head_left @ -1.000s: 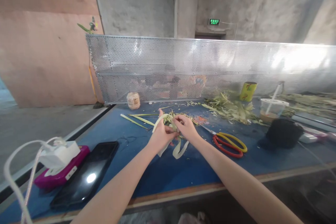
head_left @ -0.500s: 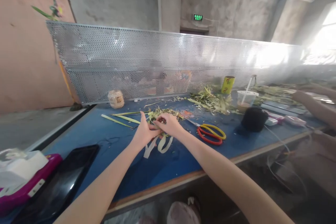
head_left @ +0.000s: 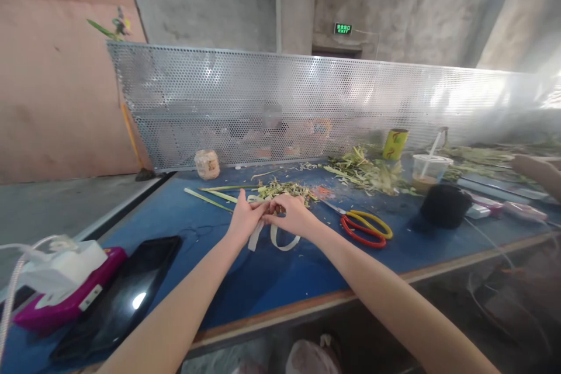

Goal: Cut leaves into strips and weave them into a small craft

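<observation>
Left hand [head_left: 243, 221] and right hand [head_left: 293, 214] are pinching pale strips [head_left: 255, 237], fingers nearly closed. These are seeming light, pliable, suiting gentle mid-length holds.

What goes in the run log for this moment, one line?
left grip: pinching pale strip | right grip: on same strip, fingertips meeting left's | scissors: on blue table, unheld | black phone: flat, table's left

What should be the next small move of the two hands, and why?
Perhaps the right hand should gently draw the curled pale strip snug while the left hand steadies, because both hands meet and the strip hangs loose below.
</observation>
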Demonstrator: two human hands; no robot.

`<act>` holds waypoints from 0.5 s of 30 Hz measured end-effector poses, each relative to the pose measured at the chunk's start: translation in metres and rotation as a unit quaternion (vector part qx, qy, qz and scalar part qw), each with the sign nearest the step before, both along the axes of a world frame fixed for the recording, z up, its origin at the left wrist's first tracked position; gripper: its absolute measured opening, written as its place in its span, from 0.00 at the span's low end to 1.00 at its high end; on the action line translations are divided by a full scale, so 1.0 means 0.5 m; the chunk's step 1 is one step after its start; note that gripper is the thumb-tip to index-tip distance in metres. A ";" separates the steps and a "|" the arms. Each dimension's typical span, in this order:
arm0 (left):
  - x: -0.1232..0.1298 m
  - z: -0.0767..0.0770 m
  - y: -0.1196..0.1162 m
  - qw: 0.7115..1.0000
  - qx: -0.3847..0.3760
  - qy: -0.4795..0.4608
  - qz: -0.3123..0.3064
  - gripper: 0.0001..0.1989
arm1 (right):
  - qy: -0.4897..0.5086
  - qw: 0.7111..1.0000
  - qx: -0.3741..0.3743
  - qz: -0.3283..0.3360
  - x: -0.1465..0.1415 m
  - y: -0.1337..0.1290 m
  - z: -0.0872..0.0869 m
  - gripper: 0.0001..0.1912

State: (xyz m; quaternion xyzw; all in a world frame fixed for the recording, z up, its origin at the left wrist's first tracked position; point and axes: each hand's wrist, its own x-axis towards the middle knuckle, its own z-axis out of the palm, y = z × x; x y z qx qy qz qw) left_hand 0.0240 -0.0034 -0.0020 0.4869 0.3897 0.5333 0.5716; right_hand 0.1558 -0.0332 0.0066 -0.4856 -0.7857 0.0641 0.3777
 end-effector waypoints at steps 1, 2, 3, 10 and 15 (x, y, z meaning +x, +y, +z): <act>0.001 0.003 -0.002 1.000 0.005 -0.009 -0.004 0.50 | -0.005 1.000 0.008 -0.007 0.001 0.001 -0.001 0.09; 0.002 0.006 -0.005 1.000 0.013 -0.016 -0.009 0.49 | -0.004 1.000 0.015 -0.013 0.003 0.002 -0.001 0.07; 0.003 0.010 -0.007 0.999 0.018 -0.024 -0.015 0.49 | 0.003 1.000 0.018 -0.018 0.006 0.003 -0.001 0.05; -0.003 0.021 -0.014 0.998 0.049 -0.037 -0.029 0.50 | 0.172 0.982 -0.062 0.042 0.016 0.027 -0.007 0.07; -0.007 0.017 -0.007 0.993 0.099 -0.009 -0.065 0.52 | 0.277 0.950 -0.116 0.089 0.018 0.040 -0.012 0.08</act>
